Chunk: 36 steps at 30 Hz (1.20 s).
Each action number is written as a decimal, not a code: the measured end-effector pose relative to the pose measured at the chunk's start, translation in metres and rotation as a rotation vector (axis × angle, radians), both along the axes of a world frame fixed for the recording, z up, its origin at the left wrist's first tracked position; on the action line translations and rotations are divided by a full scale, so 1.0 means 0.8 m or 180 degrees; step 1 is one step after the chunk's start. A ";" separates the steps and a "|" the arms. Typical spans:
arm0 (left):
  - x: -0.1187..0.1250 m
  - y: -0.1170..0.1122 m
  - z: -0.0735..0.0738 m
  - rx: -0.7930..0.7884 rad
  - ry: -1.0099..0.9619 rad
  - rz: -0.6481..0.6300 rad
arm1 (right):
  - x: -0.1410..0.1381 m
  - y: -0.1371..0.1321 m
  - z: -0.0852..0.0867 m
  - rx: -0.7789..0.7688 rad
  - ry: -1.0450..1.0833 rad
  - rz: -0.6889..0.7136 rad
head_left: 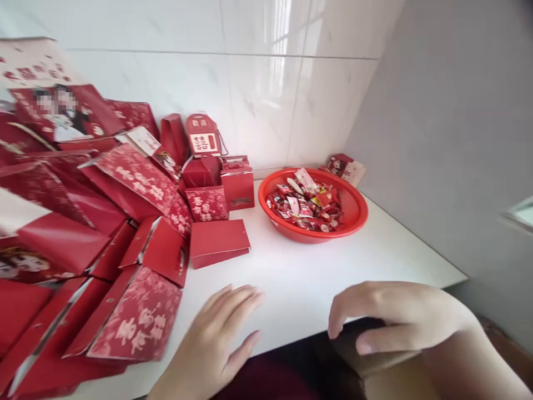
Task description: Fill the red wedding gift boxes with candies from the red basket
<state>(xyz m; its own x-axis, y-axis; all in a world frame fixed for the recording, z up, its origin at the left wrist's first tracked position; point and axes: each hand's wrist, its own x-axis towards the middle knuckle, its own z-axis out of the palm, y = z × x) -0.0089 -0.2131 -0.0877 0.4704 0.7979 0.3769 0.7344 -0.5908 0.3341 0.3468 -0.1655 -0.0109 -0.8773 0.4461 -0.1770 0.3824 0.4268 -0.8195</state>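
My left hand (214, 339) is over the front of the white table (287, 278), its fingers stretched out and the thumb apart, with nothing in it. To the right, my right hand (387, 311) hovers over the table's front edge, fingers loosely bent and thumb apart, also holding nothing that I can see. Nearest my left hand are a flat-topped red gift box (219, 240) and a patterned red box (135, 319) with pale lettering. Beyond both hands stands a red plastic basket (275, 219) with many small wrapped sweets (306, 205) in it.
A large heap of red gift boxes (129, 178) covers the left side. A small upright red box (202, 135) with a cord stands by the tiled wall (175, 78). Another red and cream box (353, 171) lies behind the basket. A grey wall (441, 139) borders the right.
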 end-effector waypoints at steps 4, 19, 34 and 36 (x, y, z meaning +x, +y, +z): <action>0.063 0.066 -0.012 -0.1160 0.0974 -0.0509 | 0.038 -0.020 -0.031 -0.0152 -0.0919 -0.0216; 0.040 0.202 -0.043 -0.0338 0.1270 0.1672 | -0.111 0.109 0.020 0.1247 -0.0559 -0.0144; 0.002 0.184 -0.007 -0.0796 0.0697 0.2294 | -0.231 0.223 -0.073 0.0090 -0.0059 -0.1697; 0.001 0.180 -0.005 -0.0662 0.0740 0.2037 | -0.221 0.213 -0.059 0.0098 0.0201 -0.1563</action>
